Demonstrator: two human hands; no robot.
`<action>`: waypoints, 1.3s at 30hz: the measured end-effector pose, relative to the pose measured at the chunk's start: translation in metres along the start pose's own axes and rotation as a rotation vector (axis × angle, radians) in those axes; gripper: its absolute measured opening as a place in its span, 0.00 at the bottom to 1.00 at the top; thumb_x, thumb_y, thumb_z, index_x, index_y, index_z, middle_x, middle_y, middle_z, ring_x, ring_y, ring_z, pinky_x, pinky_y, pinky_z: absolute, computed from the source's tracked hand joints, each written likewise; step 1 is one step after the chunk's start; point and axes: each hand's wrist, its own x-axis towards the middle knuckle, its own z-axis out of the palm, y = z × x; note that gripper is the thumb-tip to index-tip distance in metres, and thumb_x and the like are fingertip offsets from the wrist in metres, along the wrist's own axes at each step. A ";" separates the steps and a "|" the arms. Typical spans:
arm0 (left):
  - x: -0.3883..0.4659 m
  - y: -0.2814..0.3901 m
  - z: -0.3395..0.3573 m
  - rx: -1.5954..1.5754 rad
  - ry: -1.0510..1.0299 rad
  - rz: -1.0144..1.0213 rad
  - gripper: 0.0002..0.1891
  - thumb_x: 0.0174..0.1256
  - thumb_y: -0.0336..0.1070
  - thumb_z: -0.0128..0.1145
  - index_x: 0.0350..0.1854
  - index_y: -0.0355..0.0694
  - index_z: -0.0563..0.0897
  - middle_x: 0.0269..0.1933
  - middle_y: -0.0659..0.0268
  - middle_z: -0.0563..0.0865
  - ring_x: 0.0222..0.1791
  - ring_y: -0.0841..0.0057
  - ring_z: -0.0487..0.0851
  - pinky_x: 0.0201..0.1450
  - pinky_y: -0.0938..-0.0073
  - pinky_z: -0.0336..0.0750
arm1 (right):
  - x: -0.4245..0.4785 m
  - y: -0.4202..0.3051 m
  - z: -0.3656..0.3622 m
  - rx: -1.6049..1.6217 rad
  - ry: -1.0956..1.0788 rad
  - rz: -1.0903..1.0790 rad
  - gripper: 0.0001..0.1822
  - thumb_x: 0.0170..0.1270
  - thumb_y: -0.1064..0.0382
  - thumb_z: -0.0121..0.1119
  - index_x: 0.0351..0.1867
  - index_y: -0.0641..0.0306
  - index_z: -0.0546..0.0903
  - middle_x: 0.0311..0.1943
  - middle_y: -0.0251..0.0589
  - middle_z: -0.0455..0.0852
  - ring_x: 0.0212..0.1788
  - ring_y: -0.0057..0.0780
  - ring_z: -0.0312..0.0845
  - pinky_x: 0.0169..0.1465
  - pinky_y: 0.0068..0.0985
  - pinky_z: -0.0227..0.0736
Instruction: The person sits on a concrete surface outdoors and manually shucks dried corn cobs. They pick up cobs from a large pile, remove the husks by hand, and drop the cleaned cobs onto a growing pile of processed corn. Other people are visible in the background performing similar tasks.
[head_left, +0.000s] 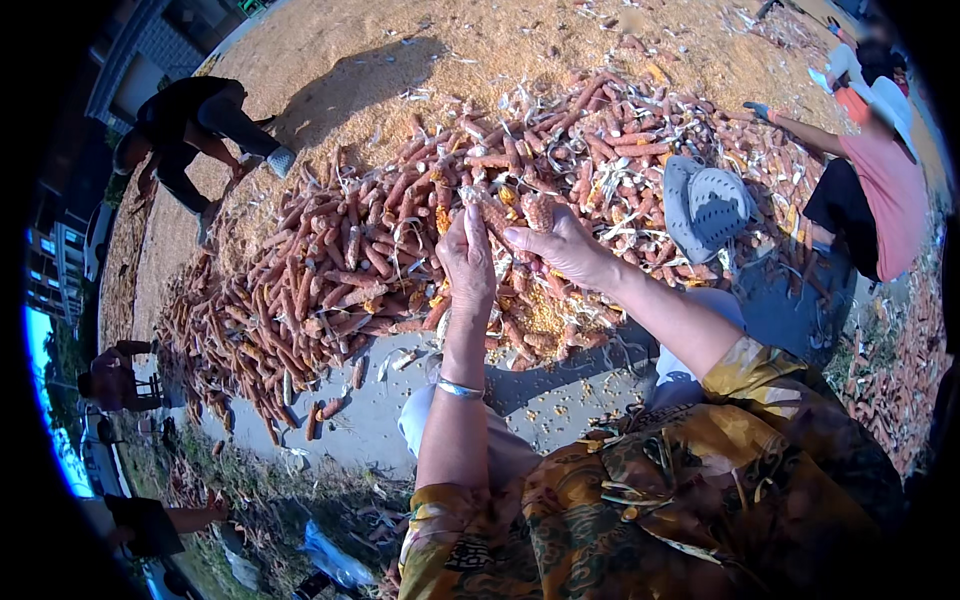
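Observation:
My right hand (568, 251) is closed around a reddish corn cob (538, 212), its blunt end pointing up. A second cob (493, 213) slants between my hands, its pale end at the fingertips of my left hand (466, 253). Its lower end runs close to my right thumb, and whether the thumb touches it is unclear. Under both hands lies a broad heap of corn cobs (330, 277), mostly stripped, with pale husk shreds among them. Some cobs still carry yellow kernels. Loose kernels (551, 316) have gathered at the near edge of the heap.
A grey perforated sun hat (705, 210) is on the heap's right side. A person in pink (889, 195) crouches at right, another in black (187, 120) bends at upper left. Kernels (517, 45) cover the ground beyond. A blue plastic bag (334, 555) lies at lower left.

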 end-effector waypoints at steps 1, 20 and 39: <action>-0.001 0.001 0.003 -0.037 -0.017 0.004 0.24 0.81 0.48 0.45 0.23 0.39 0.71 0.20 0.77 0.65 0.22 0.87 0.58 0.24 0.78 0.56 | 0.002 0.002 -0.001 -0.055 0.042 -0.065 0.17 0.68 0.63 0.63 0.55 0.64 0.79 0.40 0.33 0.86 0.38 0.15 0.78 0.44 0.17 0.76; -0.004 0.002 0.035 -0.167 0.134 0.040 0.22 0.81 0.45 0.40 0.24 0.40 0.69 0.23 0.73 0.67 0.26 0.84 0.63 0.30 0.76 0.59 | 0.001 0.040 0.015 0.177 0.277 0.060 0.15 0.70 0.58 0.61 0.48 0.67 0.84 0.39 0.33 0.88 0.41 0.16 0.81 0.42 0.21 0.78; 0.005 -0.002 0.012 -0.687 -0.005 -0.162 0.20 0.78 0.43 0.49 0.61 0.33 0.76 0.46 0.63 0.85 0.44 0.79 0.83 0.48 0.78 0.78 | 0.010 0.016 -0.012 -0.319 0.178 -0.174 0.13 0.64 0.62 0.67 0.48 0.64 0.85 0.39 0.33 0.87 0.37 0.17 0.79 0.40 0.22 0.77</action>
